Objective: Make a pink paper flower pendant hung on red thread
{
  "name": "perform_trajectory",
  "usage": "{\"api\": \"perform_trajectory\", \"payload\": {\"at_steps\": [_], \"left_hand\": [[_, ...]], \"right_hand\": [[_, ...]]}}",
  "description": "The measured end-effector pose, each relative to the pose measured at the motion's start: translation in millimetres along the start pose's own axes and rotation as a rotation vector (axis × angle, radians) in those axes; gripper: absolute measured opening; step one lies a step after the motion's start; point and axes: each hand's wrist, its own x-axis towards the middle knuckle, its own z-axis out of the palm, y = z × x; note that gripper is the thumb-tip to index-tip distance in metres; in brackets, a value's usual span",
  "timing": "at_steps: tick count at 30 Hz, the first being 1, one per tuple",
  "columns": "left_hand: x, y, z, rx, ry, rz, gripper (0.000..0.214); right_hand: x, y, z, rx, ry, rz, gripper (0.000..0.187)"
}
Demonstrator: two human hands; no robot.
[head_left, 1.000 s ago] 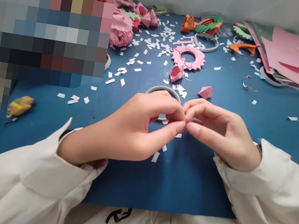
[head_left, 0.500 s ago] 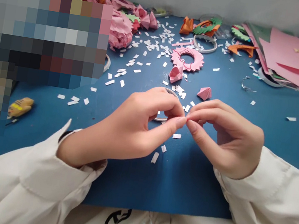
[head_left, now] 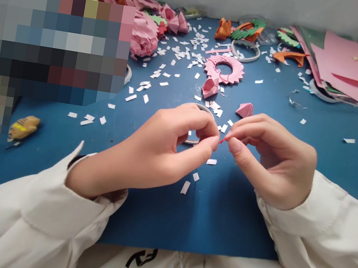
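Observation:
My left hand (head_left: 177, 145) pinches one end of a thin red string (head_left: 223, 139) between thumb and forefinger. The string's short visible stretch bridges the small gap to my right hand (head_left: 270, 160), whose fingertips are closed at its other side. Most of the string is hidden by the fingers. Both hands are held above the blue table. Just beyond my right fingers rests a pink folded-paper piece (head_left: 245, 109). Behind my left fingers lies a roll of tape (head_left: 200, 106), partly covered by the hand. Another pink folded piece (head_left: 210, 88) sits farther back.
A pink pleated paper ring (head_left: 210, 68) and a white ring (head_left: 254, 60) lie behind. White paper snippets (head_left: 185, 187) are scattered over the blue table (head_left: 328, 176). Pink sheets (head_left: 342, 65) are stacked back right. A yellow striped object (head_left: 24, 128) lies left.
My fingertips have moved slightly apart, and more of the red string shows between them. My right thumb has shifted a little to the right and up.

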Motion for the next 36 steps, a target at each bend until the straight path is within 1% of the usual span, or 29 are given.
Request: {"api": "perform_trajectory", "payload": {"at_steps": [3, 5, 8, 10, 12, 14, 18, 24, 31, 36], "left_hand": [[0.6, -0.1, 0.5, -0.013, 0.0, -0.013, 0.011], [1.3, -0.4, 0.8, -0.02, -0.001, -0.019, 0.011], [1.6, -1.2, 1.1, -0.021, -0.004, -0.013, 0.012], [1.3, -1.8, 1.1, -0.014, -0.003, -0.002, 0.011], [0.9, -2.4, 1.3, -0.003, -0.001, 0.013, 0.011], [0.6, -2.9, 1.6, 0.008, -0.002, 0.024, 0.011], [0.5, -3.7, 2.5, 0.008, -0.007, 0.036, 0.011], [0.1, -3.3, 2.1, 0.009, -0.008, 0.015, 0.01], [0.9, -2.4, 2.1, -0.003, -0.008, 0.016, 0.011], [0.9, -2.2, 1.9, -0.001, -0.006, 0.024, 0.009]], "right_hand": [[-0.1, -0.9, -0.5, 0.016, 0.0, 0.0, 0.002], [-0.2, -1.1, -0.6, 0.069, -0.032, 0.027, 0.006], [0.6, 0.0, -0.3, 0.211, -0.138, 0.139, 0.012], [2.1, 1.4, 0.1, 0.333, -0.2, 0.232, 0.012], [3.9, 2.9, 0.6, 0.438, -0.23, 0.311, 0.01], [5.3, 4.1, 0.9, 0.501, -0.24, 0.359, 0.01], [6.1, 5.1, 0.9, 0.536, -0.259, 0.369, 0.01], [5.2, 4.3, -0.2, 0.488, -0.26, 0.352, 0.007], [5.4, 3.1, 0.0, 0.464, -0.272, 0.367, 0.012], [5.7, 3.2, -0.2, 0.454, -0.276, 0.366, 0.007]]}}
